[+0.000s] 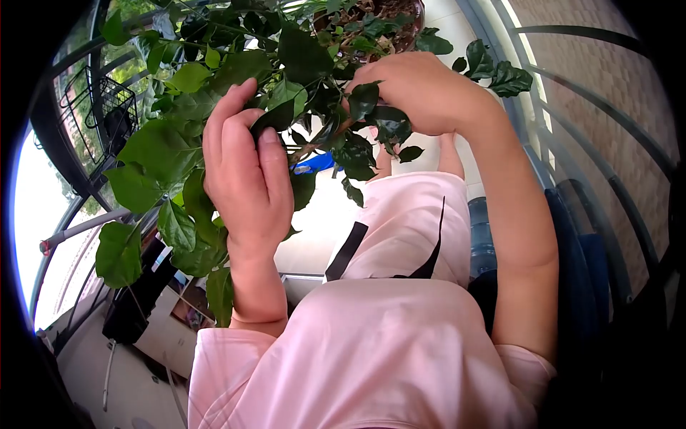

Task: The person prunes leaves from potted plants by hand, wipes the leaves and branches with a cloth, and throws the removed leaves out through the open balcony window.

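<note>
Hands apart, I have both up in the leafy plant point(157, 154): a dark leaf point(274, 118) lies between thumb and fingers of my left hand point(246, 161), and my right hand point(421, 89) curls in among the leaves, fingertips hidden; I cannot tell how firmly either grips. The plant spreads before me, mostly toward my left, and should feel light and springy. Beyond my right hand, the pot point(419, 21) is probably heavy, best taken by its rim. The brownish stem point(309, 149) looks woody, firm enough to steady, but may snap if bent hard. Single leaves look glossy, perhaps slippery, and easily torn; I'd pinch softly near the stalk.
</note>
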{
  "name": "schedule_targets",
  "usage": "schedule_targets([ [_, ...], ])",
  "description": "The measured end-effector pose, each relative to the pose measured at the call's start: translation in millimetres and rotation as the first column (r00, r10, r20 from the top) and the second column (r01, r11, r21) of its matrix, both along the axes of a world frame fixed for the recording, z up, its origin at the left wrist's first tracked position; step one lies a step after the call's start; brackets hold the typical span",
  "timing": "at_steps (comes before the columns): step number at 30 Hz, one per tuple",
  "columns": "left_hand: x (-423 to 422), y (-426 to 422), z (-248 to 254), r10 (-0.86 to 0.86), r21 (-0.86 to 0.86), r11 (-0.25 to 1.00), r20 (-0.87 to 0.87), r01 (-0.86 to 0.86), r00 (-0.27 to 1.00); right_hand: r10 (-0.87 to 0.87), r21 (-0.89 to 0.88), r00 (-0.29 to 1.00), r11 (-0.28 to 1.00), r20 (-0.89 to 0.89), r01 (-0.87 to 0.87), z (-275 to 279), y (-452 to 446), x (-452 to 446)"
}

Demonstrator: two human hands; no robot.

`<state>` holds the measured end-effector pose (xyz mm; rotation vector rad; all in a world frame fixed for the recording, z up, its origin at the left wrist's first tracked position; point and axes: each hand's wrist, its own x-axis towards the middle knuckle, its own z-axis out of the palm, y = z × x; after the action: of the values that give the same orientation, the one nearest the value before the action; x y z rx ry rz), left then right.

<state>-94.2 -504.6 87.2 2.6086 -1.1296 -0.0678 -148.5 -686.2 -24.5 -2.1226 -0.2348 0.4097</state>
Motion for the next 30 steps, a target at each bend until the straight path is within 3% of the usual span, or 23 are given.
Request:
schedule_targets([
  [3, 2.3, 1.7, 2.1, -0.003, 0.016, 1.000, 0.002, 0.003, 1.000, 0.054, 0.014, 0.997, 0.998, 0.048, -0.055, -7.8, 0.2, 13.4],
  [7, -1.0, 1.0, 1.9, -0.048, 0.052, 0.998, 0.036, 0.046, 0.998, 0.084, 0.185, 0.978, 0.981, -0.193, -0.048, 4.2, -7.5, 22.5],
  [10, 2.3, 3.3, 1.2, -0.038, 0.058, 0.998, 0.031, 0.037, 0.999, 0.029, 0.131, 0.999, 0.991, -0.028, -0.025, -4.7, 2.1, 21.7],
  [16, 2.1, 3.2, 0.6, -0.059, 0.082, 0.995, 0.053, 0.054, 0.997, -0.017, 0.200, 1.000, 0.980, 0.013, 0.014, -15.0, 5.6, 16.9],
  [22, 3.8, 3.4, 1.0, -0.054, 0.112, 0.993, 0.067, 0.046, 0.996, -0.097, 0.234, 0.994, 0.966, -0.052, 0.106, -12.5, 12.4, 16.4],
  [28, 12.0, 5.1, 1.8, -0.065, 0.130, 0.990, 0.083, 0.054, 0.994, -0.199, 0.110, 0.979, 0.973, -0.041, 0.202, -5.8, 24.8, 19.9],
  [30, 9.6, 3.2, 2.1, -0.070, 0.146, 0.988, 0.085, 0.057, 0.994, -0.260, 0.160, 0.966, 0.953, -0.004, 0.257, -9.2, 26.4, 16.1],
])
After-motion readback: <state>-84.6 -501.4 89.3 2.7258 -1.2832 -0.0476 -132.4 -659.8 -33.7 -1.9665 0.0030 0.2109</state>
